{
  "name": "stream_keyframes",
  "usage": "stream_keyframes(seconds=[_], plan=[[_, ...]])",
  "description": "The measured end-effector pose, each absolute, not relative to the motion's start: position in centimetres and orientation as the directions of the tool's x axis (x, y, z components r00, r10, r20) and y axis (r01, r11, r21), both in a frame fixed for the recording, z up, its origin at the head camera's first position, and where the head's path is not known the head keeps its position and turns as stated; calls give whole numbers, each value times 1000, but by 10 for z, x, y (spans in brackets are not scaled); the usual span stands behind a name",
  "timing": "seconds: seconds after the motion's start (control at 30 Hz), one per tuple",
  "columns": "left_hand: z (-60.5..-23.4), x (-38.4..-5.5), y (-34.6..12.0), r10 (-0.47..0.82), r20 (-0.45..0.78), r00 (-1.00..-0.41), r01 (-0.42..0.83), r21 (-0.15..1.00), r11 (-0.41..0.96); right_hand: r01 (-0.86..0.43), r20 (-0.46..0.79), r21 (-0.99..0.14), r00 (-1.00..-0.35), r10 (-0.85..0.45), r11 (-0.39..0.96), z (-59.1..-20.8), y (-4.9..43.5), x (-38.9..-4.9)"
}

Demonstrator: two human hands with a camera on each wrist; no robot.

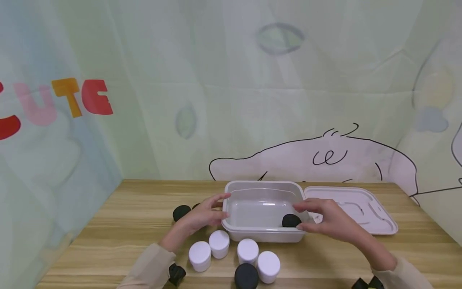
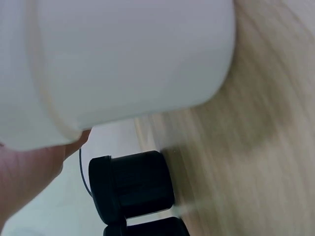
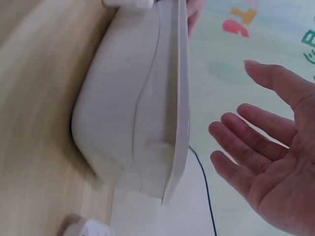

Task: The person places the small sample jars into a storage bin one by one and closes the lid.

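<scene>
A rectangular white plastic container point(image 1: 265, 235) stands on the table, and a black round-topped jar point(image 1: 290, 220) lies inside its front right corner. My right hand point(image 1: 325, 216) hovers over the container's right rim, thumb beside the black jar. The right wrist view shows this hand point(image 3: 275, 142) with fingers spread and an empty palm. At the left rim, my left hand point(image 1: 203, 214) has its fingertips at the edge, index finger and thumb apart. In the left wrist view, a white jar point(image 2: 138, 54) hides much of that hand point(image 2: 29, 177).
White lidded jars point(image 1: 200, 255) and a black jar point(image 1: 246, 276) stand in front of the container. More black jars point(image 1: 181, 212) are behind my left hand. A flat white lid point(image 1: 371, 216) lies to the right. A printed cloth point(image 1: 162, 100) hangs behind the table.
</scene>
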State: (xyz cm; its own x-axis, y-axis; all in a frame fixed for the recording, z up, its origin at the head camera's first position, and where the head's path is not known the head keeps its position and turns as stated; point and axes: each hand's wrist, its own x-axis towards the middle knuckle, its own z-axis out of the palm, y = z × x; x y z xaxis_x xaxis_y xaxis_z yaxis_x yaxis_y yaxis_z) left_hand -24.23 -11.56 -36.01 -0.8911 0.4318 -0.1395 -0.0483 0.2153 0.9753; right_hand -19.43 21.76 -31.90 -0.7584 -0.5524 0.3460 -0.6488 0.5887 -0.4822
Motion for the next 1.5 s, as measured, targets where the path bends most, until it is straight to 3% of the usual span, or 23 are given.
stream_keyframes(seconds=[0.2, 0.4, 0.6, 0.87, 1.23, 1.5], plan=[[-359, -242, -116, 430, -139, -892, -47, 975, 218, -688, 400, -600, -699, -592, 407, -328, 211, -177], [-358, -241, -116, 435, -137, -890, -44, 975, 218, -642, 334, -690, -692, -641, 333, -339, 200, -164], [-358, -241, -116, 453, -134, -882, -42, 978, 206, -694, 340, -650, -631, -698, 310, -356, 188, -160], [-357, -240, -117, 451, -137, -882, -47, 978, 206, -661, 282, -678, -638, -716, 322, -373, 170, -162], [-357, -239, -116, 458, -124, -880, -33, 979, 201, -757, 321, -535, -593, -738, 375, -380, 159, -164], [-356, -239, -116, 451, -133, -882, -44, 978, 203, -764, 313, -515, -590, -744, 389, -377, 159, -164]])
